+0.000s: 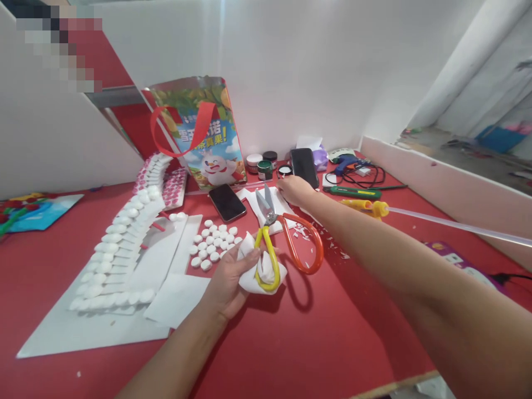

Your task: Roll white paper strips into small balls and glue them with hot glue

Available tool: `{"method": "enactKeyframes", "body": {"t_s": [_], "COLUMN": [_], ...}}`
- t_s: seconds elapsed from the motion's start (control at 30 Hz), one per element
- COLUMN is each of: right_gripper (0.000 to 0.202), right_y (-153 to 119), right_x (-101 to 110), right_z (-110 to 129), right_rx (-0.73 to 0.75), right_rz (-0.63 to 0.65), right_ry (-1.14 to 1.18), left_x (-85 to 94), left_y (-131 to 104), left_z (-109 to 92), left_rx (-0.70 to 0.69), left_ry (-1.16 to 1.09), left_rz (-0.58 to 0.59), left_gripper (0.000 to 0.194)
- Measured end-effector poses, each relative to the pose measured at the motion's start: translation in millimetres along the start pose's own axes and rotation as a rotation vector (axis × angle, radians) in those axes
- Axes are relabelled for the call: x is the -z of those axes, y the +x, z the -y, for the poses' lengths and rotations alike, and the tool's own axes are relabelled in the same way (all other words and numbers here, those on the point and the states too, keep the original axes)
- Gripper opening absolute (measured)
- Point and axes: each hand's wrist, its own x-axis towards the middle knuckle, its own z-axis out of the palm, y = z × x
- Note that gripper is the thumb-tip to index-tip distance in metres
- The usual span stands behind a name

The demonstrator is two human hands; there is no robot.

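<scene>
My left hand (230, 282) is closed around a pair of scissors (271, 219) by its yellow handle loop, together with a crumpled white tissue (264, 270). The blades point away from me, slightly apart, and the orange loop sticks out to the right. Stretched forward, my right hand (296, 191) has its fingers curled down at the edge of a white sheet (268, 202), close to a small open jar (285, 170) and a black phone (305, 166). What those fingers pinch, if anything, is hidden. Several round white pieces (210, 242) lie left of the scissors.
Overlapping white discs (103, 266) form a curved structure on a white board (54, 332) at left. A printed bag (208, 138) stands behind another phone (227, 203). Paint jars (265, 169), a green-handled tool (355, 192), a cabled glue gun (349, 163) and white scraps (305, 231) lie farther right.
</scene>
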Motion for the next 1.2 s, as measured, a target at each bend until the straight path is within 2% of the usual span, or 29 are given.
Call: {"method": "enactKeyframes", "body": {"t_s": [0.2, 0.33, 0.47, 0.6, 0.73, 0.8, 0.93, 1.0, 1.13, 1.2], "right_gripper": [0.038, 0.038, 0.038, 0.039, 0.038, 0.037, 0.022, 0.026, 0.026, 0.032], "right_y": [21, 42, 55, 57, 54, 53, 56, 59, 65, 66], "right_x": [13, 17, 10, 7, 15, 21, 27, 26, 19, 15], "right_z": [-18, -19, -13, -11, -16, -19, -21, -19, -12, -9], "right_rx": [-0.109, -0.08, -0.058, -0.065, -0.067, -0.064, -0.038, -0.031, -0.035, -0.032], "right_rz": [-0.06, -0.06, -0.039, -0.036, -0.051, -0.041, 0.002, 0.012, 0.024, 0.029], "right_ry": [-0.052, -0.066, -0.079, -0.11, -0.145, -0.161, -0.18, -0.183, -0.186, -0.183], "left_x": [2.7, 3.8, 5.5, 6.5, 5.7, 5.5, 6.4, 7.2, 7.4, 7.0], "left_y": [1, 2, 3, 3, 2, 3, 5, 6, 6, 5], "left_z": [-1, -1, -2, -2, -2, -2, -1, -1, -2, -2], "left_rx": [-0.017, -0.006, 0.014, 0.012, 0.021, 0.025, 0.024, 0.021, 0.023, 0.024], "left_ry": [-0.029, -0.051, -0.057, -0.063, -0.059, -0.065, -0.071, -0.065, -0.038, -0.024], "left_rz": [0.021, 0.014, 0.013, -0.009, 0.025, 0.034, 0.049, 0.066, 0.052, 0.033], "left_gripper": [0.044, 0.046, 0.045, 0.046, 0.045, 0.049, 0.063, 0.066, 0.061, 0.057]}}
